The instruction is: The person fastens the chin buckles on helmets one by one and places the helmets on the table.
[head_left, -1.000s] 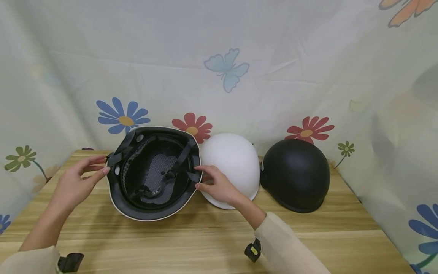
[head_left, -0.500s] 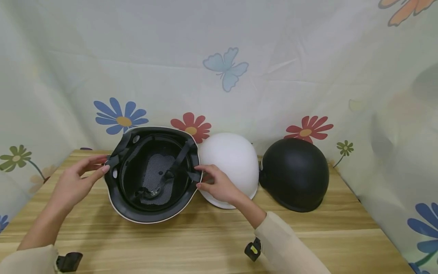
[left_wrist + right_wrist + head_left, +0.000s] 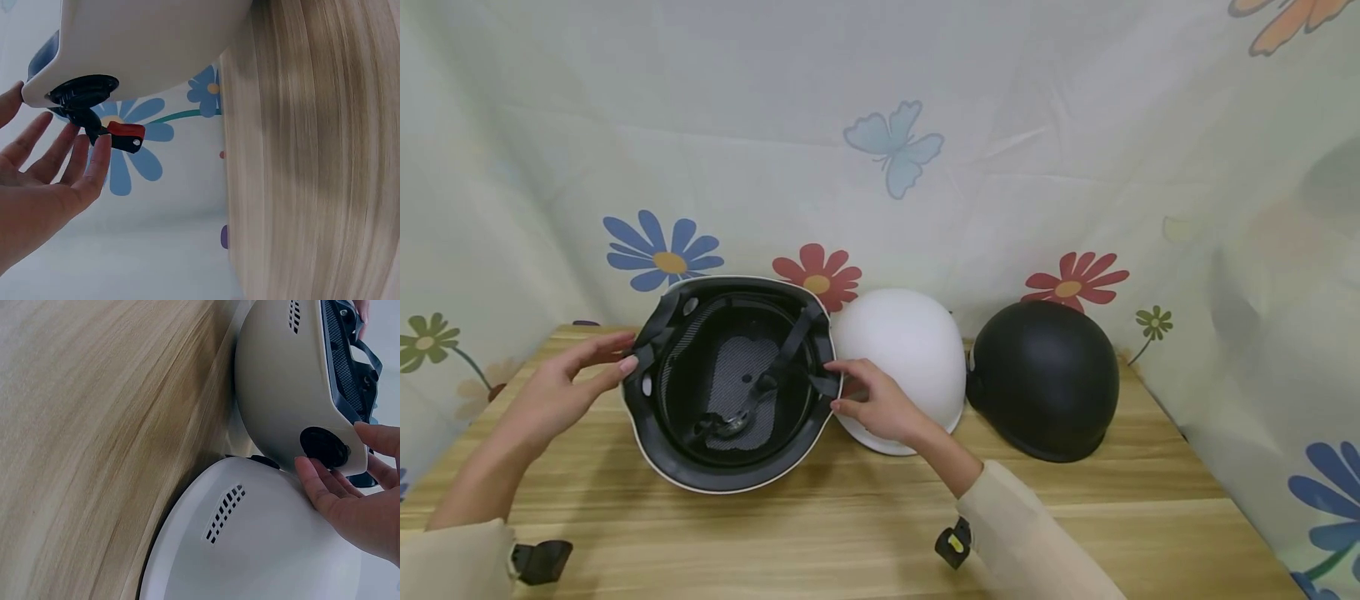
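Observation:
An upturned helmet [image 3: 730,367] with an off-white shell and black padded liner is tipped so its inside faces me, at left in the head view. A black chin strap [image 3: 786,354] lies across the inside. My left hand [image 3: 546,404] holds the left rim, thumb on the edge; in the left wrist view its fingers are by a black side knob [image 3: 87,89] and a hanging red-and-black clip [image 3: 127,136]. The opposite rim is pinched by my right hand [image 3: 880,404], fingertips beside another round black knob [image 3: 324,447] in the right wrist view.
A white helmet [image 3: 906,350] sits dome up just right of the held one, close under my right hand. Beyond it stands a black helmet [image 3: 1048,375], also dome up. All are on a wooden table [image 3: 820,533], backed by a flower-printed cloth [image 3: 760,150].
The left side of the upturned helmet has shifted slightly left along with my left hand, and its near edge sits a bit lower in view. The right hand keeps almost the same place.

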{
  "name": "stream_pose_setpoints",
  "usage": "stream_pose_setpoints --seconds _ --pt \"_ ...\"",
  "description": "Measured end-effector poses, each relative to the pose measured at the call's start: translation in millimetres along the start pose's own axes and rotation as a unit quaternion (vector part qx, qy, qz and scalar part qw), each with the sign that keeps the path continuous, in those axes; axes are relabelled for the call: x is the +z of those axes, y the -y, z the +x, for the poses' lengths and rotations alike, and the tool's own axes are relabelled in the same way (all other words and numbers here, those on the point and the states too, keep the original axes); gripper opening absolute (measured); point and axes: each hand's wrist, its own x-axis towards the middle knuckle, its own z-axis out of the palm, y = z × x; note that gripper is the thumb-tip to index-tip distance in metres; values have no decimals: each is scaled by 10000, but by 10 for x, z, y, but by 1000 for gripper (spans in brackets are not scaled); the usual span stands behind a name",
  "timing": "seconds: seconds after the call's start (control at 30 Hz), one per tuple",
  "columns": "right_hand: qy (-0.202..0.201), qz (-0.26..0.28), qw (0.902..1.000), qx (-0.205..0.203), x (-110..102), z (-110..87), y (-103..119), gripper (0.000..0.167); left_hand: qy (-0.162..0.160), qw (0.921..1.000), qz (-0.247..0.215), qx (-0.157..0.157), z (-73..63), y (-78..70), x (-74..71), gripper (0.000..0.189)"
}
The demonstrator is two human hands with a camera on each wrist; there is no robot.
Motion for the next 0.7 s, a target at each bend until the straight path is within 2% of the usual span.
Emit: stream_pose_setpoints --seconds 0.2,0.7 --pt "17 -57 10000 35 1 3 -2 47 158 9997 -133 -87 14 29 3 58" --pt "7 -32 10000 6 12 13 -15 47 76 9997 109 -220 -42 95 1 56"
